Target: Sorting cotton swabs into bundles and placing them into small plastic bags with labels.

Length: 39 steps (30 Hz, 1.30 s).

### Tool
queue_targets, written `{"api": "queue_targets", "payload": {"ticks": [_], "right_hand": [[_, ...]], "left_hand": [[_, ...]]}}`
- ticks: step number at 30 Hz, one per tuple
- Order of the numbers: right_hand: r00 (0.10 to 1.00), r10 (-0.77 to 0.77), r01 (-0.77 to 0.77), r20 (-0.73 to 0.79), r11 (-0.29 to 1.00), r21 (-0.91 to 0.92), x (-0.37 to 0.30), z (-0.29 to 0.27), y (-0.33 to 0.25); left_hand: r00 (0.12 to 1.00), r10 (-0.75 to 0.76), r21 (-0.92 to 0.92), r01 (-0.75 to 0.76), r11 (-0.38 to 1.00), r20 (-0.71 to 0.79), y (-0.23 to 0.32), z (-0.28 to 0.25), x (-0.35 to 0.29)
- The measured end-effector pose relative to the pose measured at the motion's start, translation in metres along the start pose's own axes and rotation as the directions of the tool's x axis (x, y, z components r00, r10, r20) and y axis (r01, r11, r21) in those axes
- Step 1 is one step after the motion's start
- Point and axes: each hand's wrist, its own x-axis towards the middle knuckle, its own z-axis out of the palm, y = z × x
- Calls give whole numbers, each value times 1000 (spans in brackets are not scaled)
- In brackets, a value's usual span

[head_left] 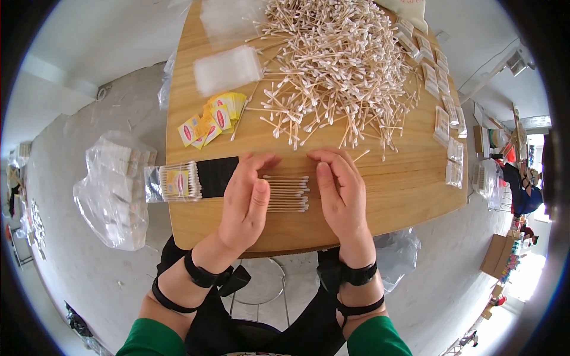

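Several cotton swabs lie side by side in a flat row on the wooden table, between my two hands. My left hand stands on edge at the row's left end and covers the swab ends there; its thumb is raised and its fingers reach forward. A small gap separates my right hand from the row's right end, with its fingers extended and slightly bent. I see nothing held in either hand. To the left, a clear bag of swabs with a yellow label card lies beside a black strip and overhangs the table edge.
A big heap of loose swabs covers the table's far middle. Yellow cards and clear plastic sleeves lie far left. Filled swab packs line the right edge. A large plastic bag of packs sits left of the table.
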Motion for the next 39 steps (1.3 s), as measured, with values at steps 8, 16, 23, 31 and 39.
{"api": "queue_targets", "payload": {"ticks": [8,16,23,31,39], "right_hand": [[998,52,-38,-35,945,324,-19,19,-17],[987,32,29,-158,929,368,-23,21,0],[997,69,-46,-23,841,539,-32,48,-19],[995,95,-96,27,865,493,-26,49,-29],[975,150,-6,-166,757,653,-24,47,-19]], "left_hand": [[998,-55,-606,18,795,-42,-2,3,2],[998,-51,-660,21,751,-27,0,4,1],[997,-72,-645,39,763,-24,2,6,1],[995,-87,-639,34,769,-52,0,4,0],[988,-91,-691,-19,723,-123,-5,5,-2]]}}
